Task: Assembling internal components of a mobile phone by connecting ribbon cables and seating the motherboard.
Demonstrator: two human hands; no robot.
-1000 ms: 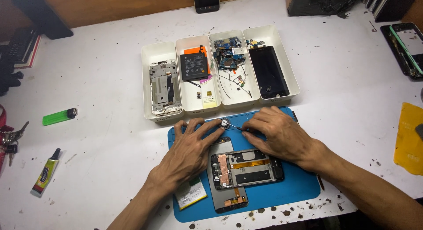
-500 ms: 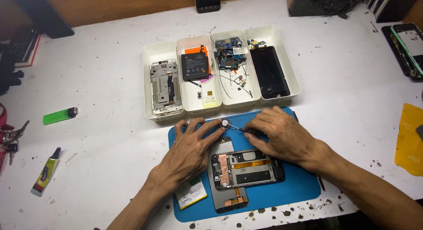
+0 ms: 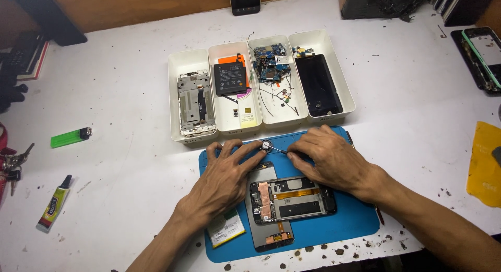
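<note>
The right hand (image 3: 334, 160) pinches a thin metal tool (image 3: 276, 149) between thumb and fingertips, its point resting on a small round part (image 3: 266, 145) at the top edge of the blue mat (image 3: 344, 225). The left hand (image 3: 222, 180) lies flat on the mat with its fingers spread; the index and middle fingers (image 3: 245, 149) press beside the round part and hold it steady, so this hand closes on nothing.

Set against the pictures of a second and half a second ago, almost nothing has moved: both hands sit in the same places, the tool points the same way, and the round part stays between the fingertips. This looks like slow, fine work on one spot, with the part not yet lifted or freed.

Just below the hands lies an opened phone frame (image 3: 292, 199) with copper-coloured strips, set across a second phone body (image 3: 271, 230), and a flat pale battery (image 3: 225, 227) peeks out beside the left wrist.

Beyond the mat stand four white trays (image 3: 182, 58) side by side, holding a metal frame, a black battery (image 3: 229, 79), circuit boards (image 3: 271, 63) and a dark screen (image 3: 319, 84). Far left on the white table (image 3: 115, 105) lie a green lighter (image 3: 70, 138) and a glue tube (image 3: 54, 204).
</note>
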